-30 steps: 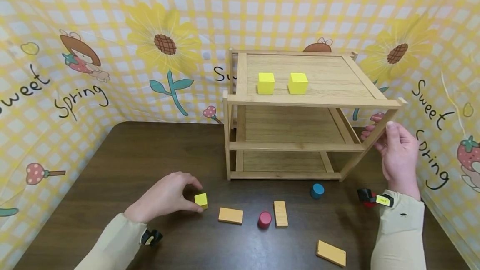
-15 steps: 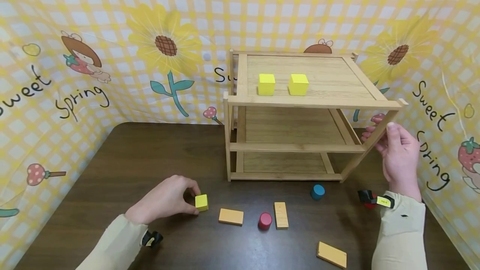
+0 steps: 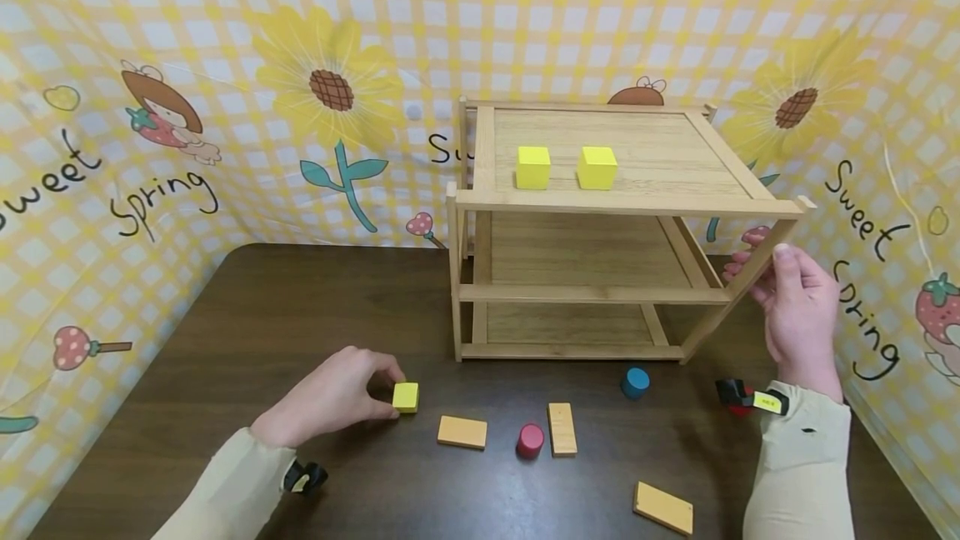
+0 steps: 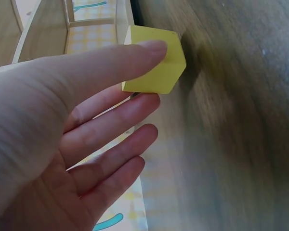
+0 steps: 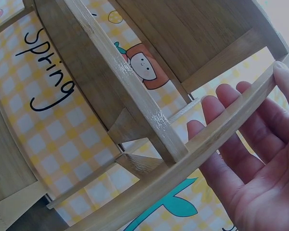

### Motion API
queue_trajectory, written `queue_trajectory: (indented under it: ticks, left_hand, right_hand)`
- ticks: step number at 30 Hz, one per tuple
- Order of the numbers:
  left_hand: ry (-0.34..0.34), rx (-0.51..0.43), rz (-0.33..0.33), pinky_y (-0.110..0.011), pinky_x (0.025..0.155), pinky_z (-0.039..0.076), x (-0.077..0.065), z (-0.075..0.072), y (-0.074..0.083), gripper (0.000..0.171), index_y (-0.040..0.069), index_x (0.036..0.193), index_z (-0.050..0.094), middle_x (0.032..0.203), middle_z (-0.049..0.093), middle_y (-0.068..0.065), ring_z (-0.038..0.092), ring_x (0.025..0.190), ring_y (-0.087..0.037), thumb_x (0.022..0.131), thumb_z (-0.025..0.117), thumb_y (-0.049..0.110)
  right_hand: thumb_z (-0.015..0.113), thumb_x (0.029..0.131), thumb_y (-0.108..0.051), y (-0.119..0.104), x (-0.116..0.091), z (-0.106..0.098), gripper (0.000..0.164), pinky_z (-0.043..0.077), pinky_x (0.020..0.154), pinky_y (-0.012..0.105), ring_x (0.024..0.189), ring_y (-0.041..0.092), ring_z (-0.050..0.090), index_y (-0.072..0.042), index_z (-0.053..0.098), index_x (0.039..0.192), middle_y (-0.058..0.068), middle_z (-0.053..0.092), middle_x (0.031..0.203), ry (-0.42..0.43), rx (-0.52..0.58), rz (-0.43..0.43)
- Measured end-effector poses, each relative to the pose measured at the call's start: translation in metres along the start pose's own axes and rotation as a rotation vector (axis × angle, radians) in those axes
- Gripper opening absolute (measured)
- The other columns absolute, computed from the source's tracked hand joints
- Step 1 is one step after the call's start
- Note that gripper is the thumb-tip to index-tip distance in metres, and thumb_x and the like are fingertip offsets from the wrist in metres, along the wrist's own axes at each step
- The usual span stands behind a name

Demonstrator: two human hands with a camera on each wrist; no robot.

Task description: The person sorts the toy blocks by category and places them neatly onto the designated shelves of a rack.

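My left hand [image 3: 333,397] is low over the table at left front. It pinches a yellow cube [image 3: 406,397] between thumb and forefinger. In the left wrist view the thumb lies across one face of the cube [image 4: 156,72], and the other fingers extend below it. A three-tier wooden shelf [image 3: 630,205] stands at the back right. My right hand [image 3: 801,307] holds its slanted right front post, thumb in front and fingers behind, as the right wrist view shows at the post [image 5: 216,130]. Two more yellow cubes, a left one [image 3: 533,168] and a right one [image 3: 597,168], sit on the top tier.
In front of the shelf lie a blue cylinder [image 3: 635,383], a dark pink cylinder [image 3: 530,441] and flat wooden blocks: one at left [image 3: 462,432], one upright in view [image 3: 562,430], one near right [image 3: 663,507]. A red piece [image 3: 741,411] is partly hidden by the right wrist strap.
The yellow cube in my left hand has turned a little and shifted slightly right, its front face now squarer to the head view. The right hand and shelf stay put.
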State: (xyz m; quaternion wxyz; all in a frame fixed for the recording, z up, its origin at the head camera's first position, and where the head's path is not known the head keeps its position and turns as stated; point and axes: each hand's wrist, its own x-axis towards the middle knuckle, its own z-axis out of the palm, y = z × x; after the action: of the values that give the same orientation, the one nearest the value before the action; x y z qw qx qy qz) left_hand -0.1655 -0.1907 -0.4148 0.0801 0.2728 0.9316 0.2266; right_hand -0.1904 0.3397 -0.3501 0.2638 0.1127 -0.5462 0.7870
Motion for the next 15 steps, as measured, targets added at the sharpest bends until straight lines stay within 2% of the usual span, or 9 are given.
queue_trajectory:
  ticks: [15]
  left_hand:
    - [0.041, 0.010, -0.003, -0.039, 0.083, 0.056, 0.0037, 0.0024, 0.0081, 0.027, 0.024, 0.096, 0.075, 0.092, 0.069, 0.017, 0.067, 0.093, -0.013, 0.076, 0.091, 0.017]
  right_hand:
    - [0.059, 0.105, -0.016, -0.0008, 0.0001, 0.0000, 0.046, 0.061, 0.077, 0.033, 0.084, 0.028, 0.070, 0.026, 0.054, 0.122, 0.024, 0.061, 0.119, 0.009, -0.010, 0.006]
